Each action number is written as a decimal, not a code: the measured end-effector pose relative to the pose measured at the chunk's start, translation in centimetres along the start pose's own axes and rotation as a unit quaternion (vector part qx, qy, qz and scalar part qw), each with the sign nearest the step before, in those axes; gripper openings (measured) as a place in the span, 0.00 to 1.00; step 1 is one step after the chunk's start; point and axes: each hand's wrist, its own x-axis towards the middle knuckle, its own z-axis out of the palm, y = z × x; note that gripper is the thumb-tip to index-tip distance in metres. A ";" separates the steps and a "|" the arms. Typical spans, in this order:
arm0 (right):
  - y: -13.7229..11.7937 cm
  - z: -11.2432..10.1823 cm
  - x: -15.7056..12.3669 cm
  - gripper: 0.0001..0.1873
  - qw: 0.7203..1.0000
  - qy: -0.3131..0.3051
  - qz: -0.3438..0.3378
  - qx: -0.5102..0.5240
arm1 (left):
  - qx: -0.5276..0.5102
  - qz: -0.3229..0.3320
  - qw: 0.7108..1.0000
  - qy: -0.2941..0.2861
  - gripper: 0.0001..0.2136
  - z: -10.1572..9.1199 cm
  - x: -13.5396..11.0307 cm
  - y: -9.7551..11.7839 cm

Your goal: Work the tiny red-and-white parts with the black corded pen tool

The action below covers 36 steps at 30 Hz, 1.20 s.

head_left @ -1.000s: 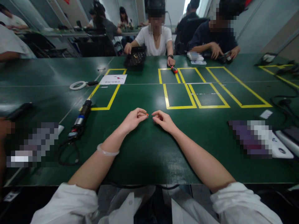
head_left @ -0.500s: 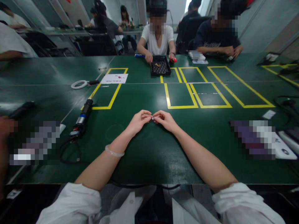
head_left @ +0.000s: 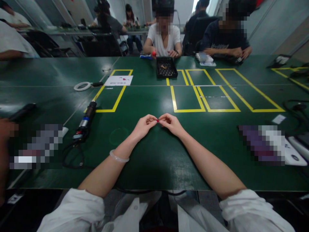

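Just above the green table (head_left: 145, 158), a tiny red piece (head_left: 158, 121) is pinched between my two hands; its kind is too small to make out. My left hand (head_left: 146, 125) grips it from the left between thumb and fingertips. From the right, my right hand (head_left: 171, 123) closes thumb and fingers on the same piece. The fingertips of both hands nearly meet around it. A pale bracelet (head_left: 119, 158) circles my left wrist.
A black cylindrical tool (head_left: 87, 119) with a cable lies to the left. Yellow tape rectangles (head_left: 189, 111) mark the table. Across it, a person sits behind a black tray (head_left: 167, 75) of small parts. Blurred phone-like items (head_left: 263, 141) lie at right, a white card (head_left: 118, 80) at back left.
The tiny piece between my fingertips showed whitish and now shows red; my hands stay in place. Across the table, the person's red-tipped object is now at the tray's other side.
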 end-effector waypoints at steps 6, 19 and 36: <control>-0.2 0.1 -0.1 0.13 0.999 0.002 -0.019 -0.027 | 0.002 0.030 0.999 0.012 0.11 0.1 0.0 -0.1; -0.5 0.6 -0.3 0.07 0.972 0.023 -0.076 -0.219 | -0.004 0.032 0.999 0.026 0.13 0.3 0.3 -0.7; -0.4 0.5 -0.5 0.09 0.963 0.020 -0.087 -0.253 | -0.007 0.037 0.999 0.019 0.11 0.3 0.2 -0.8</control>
